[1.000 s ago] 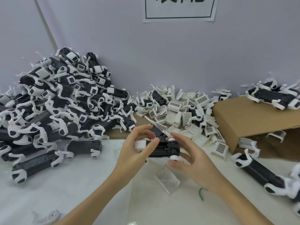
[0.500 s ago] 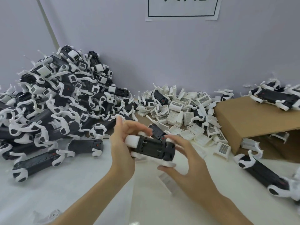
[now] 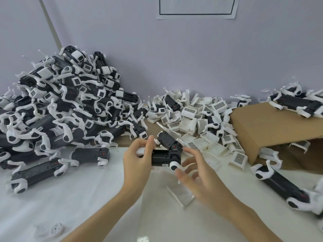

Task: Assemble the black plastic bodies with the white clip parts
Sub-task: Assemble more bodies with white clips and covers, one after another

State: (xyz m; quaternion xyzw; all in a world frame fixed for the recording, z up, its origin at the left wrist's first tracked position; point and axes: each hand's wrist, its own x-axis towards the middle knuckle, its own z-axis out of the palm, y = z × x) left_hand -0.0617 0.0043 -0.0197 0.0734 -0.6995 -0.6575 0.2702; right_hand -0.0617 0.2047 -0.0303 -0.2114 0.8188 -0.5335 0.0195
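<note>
Item 1: black body [image 3: 163, 158], w/ white round clip [image 3: 174, 166] at its right end, being held above the bench [image 3: 87, 198] at centre, lying roughly level. Left hand [image 3: 136, 165] is gripping its left end, thumb on top, fingers curled round it. Right hand [image 3: 197, 173] is hovering just beside the right end, fingers spread & blurred, gripping nothing; contact w/ the clip can't be told.

Item 2: second black body [image 3: 167, 141] sitting tilted just behind item 1, w/ a white flat part beside it.

Item 3: big heap of assembled black-and-white units [image 3: 57, 109] occupying left side, against the wall.

Item 4: pile of loose white clip parts [image 3: 201, 119], many w/ barcode labels, lying centre-right at rear.

Item 5: cardboard box [image 3: 272, 126] lying on its side at right; assembled units [image 3: 300, 103] resting on top.

Item 6: another assembled unit [image 3: 283, 186] lying on bench, far right.

Item 7: small clear plastic bag [image 3: 181, 194] lying under right hand. White round piece [image 3: 56, 229] lying near lower left.
</note>
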